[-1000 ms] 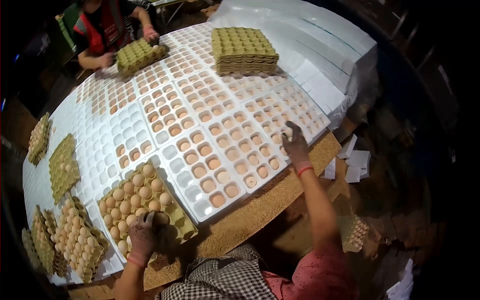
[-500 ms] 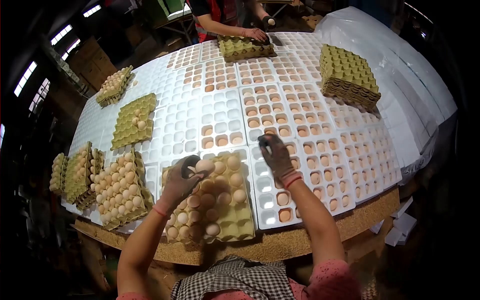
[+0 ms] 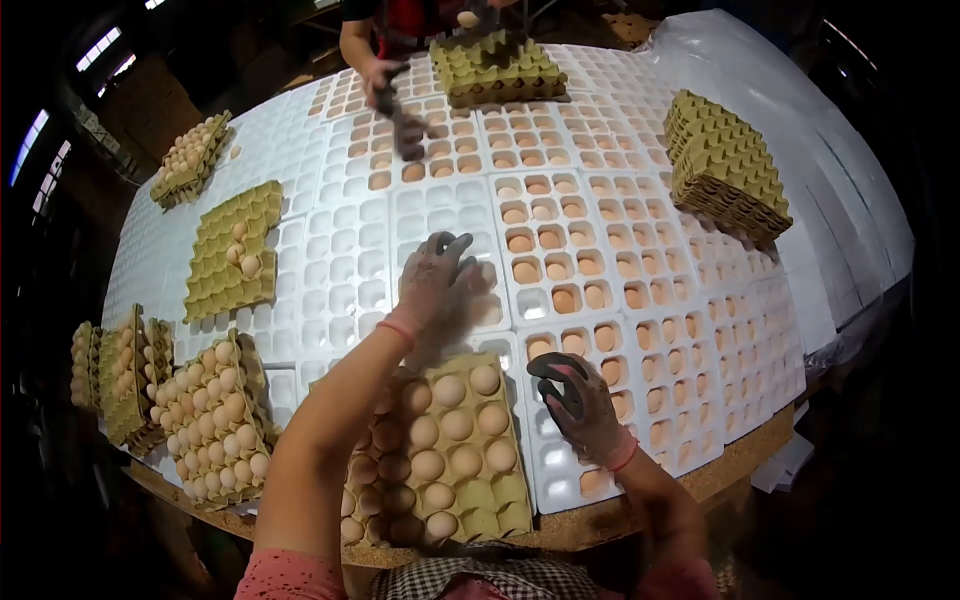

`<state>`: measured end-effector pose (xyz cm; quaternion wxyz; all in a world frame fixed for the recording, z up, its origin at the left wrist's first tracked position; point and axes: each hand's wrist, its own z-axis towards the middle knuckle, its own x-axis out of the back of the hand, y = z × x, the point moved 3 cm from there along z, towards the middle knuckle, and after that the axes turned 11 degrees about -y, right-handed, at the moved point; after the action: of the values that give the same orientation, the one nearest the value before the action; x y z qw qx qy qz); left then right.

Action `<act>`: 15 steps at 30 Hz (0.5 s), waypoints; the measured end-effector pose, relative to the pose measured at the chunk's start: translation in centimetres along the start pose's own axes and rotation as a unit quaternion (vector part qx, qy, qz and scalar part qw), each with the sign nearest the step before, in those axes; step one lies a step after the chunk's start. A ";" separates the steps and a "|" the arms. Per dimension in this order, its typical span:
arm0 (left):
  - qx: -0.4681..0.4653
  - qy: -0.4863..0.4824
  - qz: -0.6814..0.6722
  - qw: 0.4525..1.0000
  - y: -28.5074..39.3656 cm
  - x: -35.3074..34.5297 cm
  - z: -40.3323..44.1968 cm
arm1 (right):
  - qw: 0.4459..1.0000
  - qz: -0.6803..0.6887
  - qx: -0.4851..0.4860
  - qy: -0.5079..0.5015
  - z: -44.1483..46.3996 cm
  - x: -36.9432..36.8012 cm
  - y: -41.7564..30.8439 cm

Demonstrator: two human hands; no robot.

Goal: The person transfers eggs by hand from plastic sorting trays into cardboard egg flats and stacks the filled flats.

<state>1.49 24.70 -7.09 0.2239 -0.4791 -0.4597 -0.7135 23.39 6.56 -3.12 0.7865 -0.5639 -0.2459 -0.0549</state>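
Note:
My left hand (image 3: 435, 280), in a glove with dark fingertips, reaches over a white foam tray (image 3: 415, 225), its fingers apart. No egg shows in it, though its underside is hidden. My right hand (image 3: 575, 400) is above the left column of the near foam tray (image 3: 560, 490). Its thumb and fingers are curved with a gap between them, and no egg is visible there. Below my left forearm lies a yellowish egg carton tray (image 3: 510, 490) full of eggs (image 3: 457, 425) except for several bare cups at its near right corner. The forearm and its shadow cover part of it.
Egg-filled carton trays (image 3: 215, 420) lean at the near left. A carton tray with 3 eggs (image 3: 232, 250) lies beyond. Stacked carton trays (image 3: 728, 165) stand at right, another stack (image 3: 497, 70) at the far side. A co-worker's gloved hand (image 3: 400, 120) reaches over the far foam trays.
My left hand has moved from the carton tray, where it held an egg, forward to the foam tray. My right hand has come back toward me. The co-worker's hand has left the far stack.

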 end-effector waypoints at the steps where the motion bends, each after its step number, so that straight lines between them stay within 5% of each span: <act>1: -0.016 -0.052 0.071 0.996 -0.8 -1.0 -0.9 | 0.996 -0.060 0.026 -0.060 0.9 -0.4 -1.5; 3: -0.041 -0.100 0.116 0.987 -1.5 -1.4 -2.5 | 0.972 -0.191 0.090 -0.102 2.0 -2.5 -2.7; 6: -0.041 0.061 -0.018 0.997 -0.7 2.3 -4.0 | 0.905 -0.362 0.072 -0.213 3.8 -5.2 -1.1; 8: -0.034 0.061 -0.083 0.994 1.2 4.9 -6.6 | 0.885 -0.331 0.065 -0.322 5.8 -4.7 -1.1; 10: -0.029 -0.020 -0.119 0.992 3.7 6.6 -10.5 | 0.900 -0.301 0.100 -0.300 5.0 -4.5 -0.2; 11: -0.036 -0.054 -0.074 0.995 4.9 6.8 -12.4 | 0.973 0.013 0.018 -0.231 4.9 -3.5 -0.3; 12: -0.041 -0.087 -0.029 0.995 5.7 6.6 -14.1 | 0.933 0.326 -0.065 -0.136 4.6 -2.6 0.1; 14: -0.091 -0.124 0.063 0.986 6.1 4.4 -15.8 | 0.918 0.369 -0.107 -0.095 3.5 -1.3 1.1; 15: -0.118 -0.138 0.107 0.978 6.6 3.5 -16.5 | 0.978 0.121 -0.029 -0.170 3.5 -1.4 -0.5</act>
<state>-2.90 7.61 -2.96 0.1756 -0.6425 -0.3447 -0.6615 20.90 9.30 -2.49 0.7171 -0.6134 -0.3044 0.1297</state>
